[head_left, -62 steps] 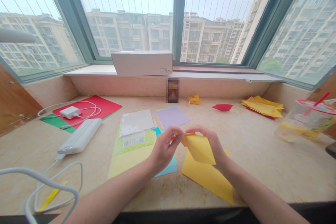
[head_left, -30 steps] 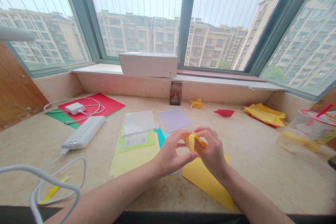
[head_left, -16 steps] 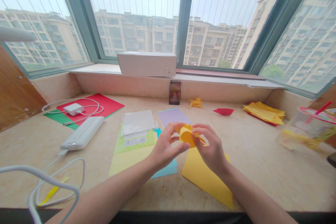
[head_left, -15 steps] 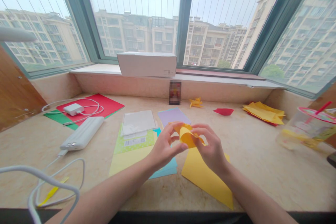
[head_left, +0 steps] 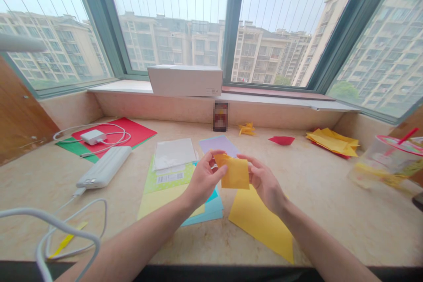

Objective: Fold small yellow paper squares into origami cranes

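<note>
A small folded square of orange-yellow paper is held up above the stone counter between both my hands. My left hand pinches its left edge with thumb and fingers. My right hand grips its right edge, fingers closed on the paper. Below them a larger yellow sheet lies flat on the counter.
To the left lie light yellow, blue, green and lilac sheets, a white power bank with cables and a charger on red paper. Folded yellow and red pieces, a yellow stack and a plastic cup sit to the right.
The yellow paper was a larger hanging piece, then curled and bunched between my fingers. Now it is flattened into a small square held by both edges.
</note>
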{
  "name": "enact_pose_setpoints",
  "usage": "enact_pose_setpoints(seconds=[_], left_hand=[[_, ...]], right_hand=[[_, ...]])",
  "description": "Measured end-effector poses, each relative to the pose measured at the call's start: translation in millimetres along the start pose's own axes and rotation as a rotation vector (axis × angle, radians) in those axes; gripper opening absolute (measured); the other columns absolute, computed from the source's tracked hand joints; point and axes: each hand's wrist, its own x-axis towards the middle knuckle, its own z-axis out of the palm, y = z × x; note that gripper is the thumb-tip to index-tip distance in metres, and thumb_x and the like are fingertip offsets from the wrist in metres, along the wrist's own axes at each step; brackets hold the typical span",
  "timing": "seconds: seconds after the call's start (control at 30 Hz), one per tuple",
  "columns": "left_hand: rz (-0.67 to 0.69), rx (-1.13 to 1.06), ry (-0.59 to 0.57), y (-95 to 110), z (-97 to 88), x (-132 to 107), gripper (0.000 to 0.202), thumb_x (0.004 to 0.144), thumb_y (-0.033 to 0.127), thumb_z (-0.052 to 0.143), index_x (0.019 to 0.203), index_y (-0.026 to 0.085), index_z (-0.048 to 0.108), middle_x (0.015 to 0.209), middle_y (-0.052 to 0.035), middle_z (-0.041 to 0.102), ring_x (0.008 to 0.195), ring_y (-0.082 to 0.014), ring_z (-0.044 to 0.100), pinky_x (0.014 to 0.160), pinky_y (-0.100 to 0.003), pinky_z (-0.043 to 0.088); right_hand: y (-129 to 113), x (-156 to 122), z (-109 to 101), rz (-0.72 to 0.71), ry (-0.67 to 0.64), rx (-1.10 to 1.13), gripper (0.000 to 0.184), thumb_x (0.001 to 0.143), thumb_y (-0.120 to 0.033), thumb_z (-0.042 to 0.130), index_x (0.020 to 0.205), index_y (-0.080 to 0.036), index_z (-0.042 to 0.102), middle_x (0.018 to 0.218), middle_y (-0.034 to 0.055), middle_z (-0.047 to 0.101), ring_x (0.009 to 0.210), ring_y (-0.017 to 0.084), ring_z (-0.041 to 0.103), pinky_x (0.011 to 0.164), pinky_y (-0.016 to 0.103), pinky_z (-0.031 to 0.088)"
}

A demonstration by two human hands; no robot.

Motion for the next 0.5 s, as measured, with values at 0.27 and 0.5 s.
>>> enact_pose_setpoints(seconds=[0.27, 0.5], left_hand=[[-0.031, 0.006, -0.056, -1.4, -0.1, -1.7, 0.045, 0.087, 0.032, 0.067, 0.127, 0.02, 0.049, 0.083, -0.0014, 0.07, 0.074, -0.0152, 0.067, 0.069, -0.027, 0.051], [-0.064, 0.183, -0.007, -3.6, -5.0, 3.2, 0.055, 0.09, 0.033, 0.063, 0.136, 0.018, 0.038, 0.082, -0.0032, 0.071, 0.074, -0.0179, 0.068, 0.067, -0.03, 0.053]], right_hand=[[6.1, 2.0, -1.6, 0.105, 0.0, -0.221, 0.03, 0.085, -0.045, 0.069, 0.099, -0.019, 0.069, 0.087, 0.0048, 0.077, 0.078, 0.021, 0.073, 0.071, 0.033, 0.056], [3.4, 0.5, -1.0, 0.177, -0.017, -0.277, 0.024, 0.086, -0.04, 0.065, 0.092, -0.017, 0.07, 0.08, 0.0036, 0.075, 0.067, 0.018, 0.069, 0.057, 0.027, 0.051]])
